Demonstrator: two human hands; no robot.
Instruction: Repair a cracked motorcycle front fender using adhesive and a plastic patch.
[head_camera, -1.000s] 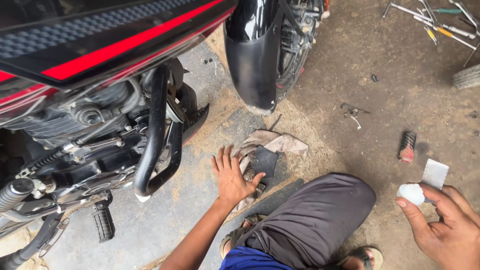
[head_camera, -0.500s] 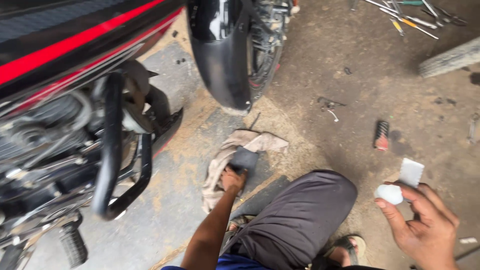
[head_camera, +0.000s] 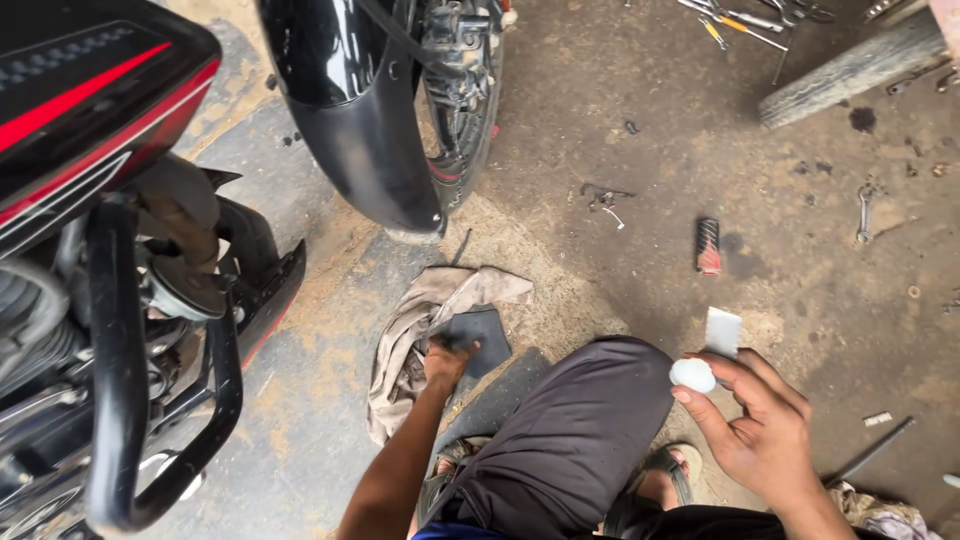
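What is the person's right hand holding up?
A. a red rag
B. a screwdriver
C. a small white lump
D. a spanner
C: the right hand pinches a small white lump in its fingertips, beside the knee, while the spanner lies apart on the floor.

A stained, dusty concrete floor (head_camera: 780, 230) is seen in flat daylight, with a black-and-red motorcycle (head_camera: 110, 150) parked at left and loose tools (head_camera: 745, 18) scattered at the far edge.
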